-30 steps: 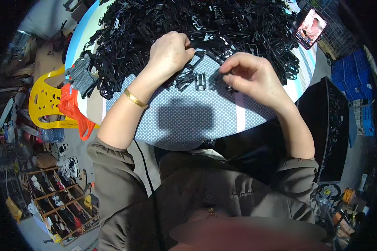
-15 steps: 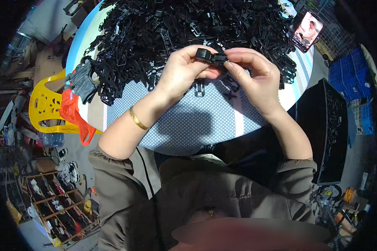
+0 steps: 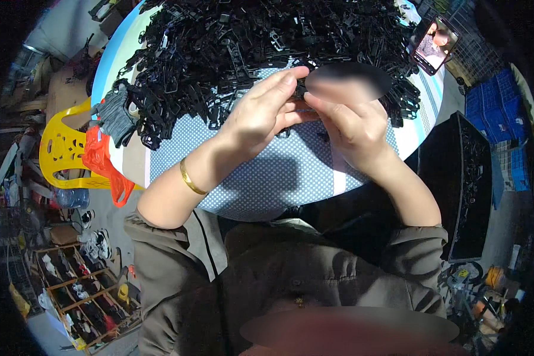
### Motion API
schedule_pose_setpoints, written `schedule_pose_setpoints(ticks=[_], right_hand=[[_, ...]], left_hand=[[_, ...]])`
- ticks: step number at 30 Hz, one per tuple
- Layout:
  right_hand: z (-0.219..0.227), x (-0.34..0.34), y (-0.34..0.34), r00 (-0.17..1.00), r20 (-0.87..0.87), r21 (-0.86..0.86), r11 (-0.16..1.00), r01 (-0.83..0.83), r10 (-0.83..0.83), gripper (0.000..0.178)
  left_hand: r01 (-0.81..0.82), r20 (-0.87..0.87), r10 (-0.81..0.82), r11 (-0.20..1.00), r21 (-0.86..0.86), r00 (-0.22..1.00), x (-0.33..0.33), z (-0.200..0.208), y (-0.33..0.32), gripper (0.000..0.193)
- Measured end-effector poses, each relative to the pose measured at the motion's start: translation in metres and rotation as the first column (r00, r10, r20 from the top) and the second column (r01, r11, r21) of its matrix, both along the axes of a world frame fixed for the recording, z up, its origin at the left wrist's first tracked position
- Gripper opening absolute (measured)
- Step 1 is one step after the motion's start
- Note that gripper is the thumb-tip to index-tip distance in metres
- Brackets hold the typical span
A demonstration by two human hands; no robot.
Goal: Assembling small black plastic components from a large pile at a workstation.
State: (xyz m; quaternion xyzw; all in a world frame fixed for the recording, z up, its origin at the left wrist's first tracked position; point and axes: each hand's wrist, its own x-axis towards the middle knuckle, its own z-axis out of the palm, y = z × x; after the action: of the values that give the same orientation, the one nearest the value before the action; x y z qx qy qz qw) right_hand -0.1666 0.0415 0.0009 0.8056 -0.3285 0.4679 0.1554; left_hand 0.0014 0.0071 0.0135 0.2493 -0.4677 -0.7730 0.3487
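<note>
My left hand (image 3: 258,115), with a gold bangle (image 3: 193,178) on its wrist, is raised over the near edge of a heap of black plastic clip-like parts (image 3: 237,53). Its fingers are stretched out and apart, and I see nothing held in them. Close beside it, my right hand (image 3: 359,127) has its thumb bent in towards the fingers. A dark blurred patch covers those fingertips, so whatever they pinch is hidden. Below both hands lies the patterned tablecloth (image 3: 249,184) of the round table.
A grey glove-like cloth (image 3: 117,115) lies at the table's left, near a red plastic bag (image 3: 101,160) and a yellow chair (image 3: 62,148). A phone (image 3: 436,44) stands at the right edge. Blue crates (image 3: 495,107) and a large black tray (image 3: 471,190) are farther right.
Half a second ago both hands held a black plastic piece between them; now it cannot be seen. My left fingers have straightened, and my right hand has shifted slightly left and turned.
</note>
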Motion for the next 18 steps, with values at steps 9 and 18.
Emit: schedule_pose_setpoints(ticks=[9, 18], right_hand=[[0.0, 0.007, 0.003, 0.959, -0.157, -0.08, 0.971, 0.225, -0.235, 0.026], [0.005, -0.001, -0.034, 0.997, -0.074, 0.218, 0.976, -0.018, 0.035, 0.036]], left_hand=[[0.028, -0.103, -0.025, 0.999, 0.033, 0.994, 0.005, -0.003, -0.012, 0.039], [-0.342, -0.134, 0.326, 0.931, -0.129, 0.936, 0.031, 0.01, -0.068, 0.042]])
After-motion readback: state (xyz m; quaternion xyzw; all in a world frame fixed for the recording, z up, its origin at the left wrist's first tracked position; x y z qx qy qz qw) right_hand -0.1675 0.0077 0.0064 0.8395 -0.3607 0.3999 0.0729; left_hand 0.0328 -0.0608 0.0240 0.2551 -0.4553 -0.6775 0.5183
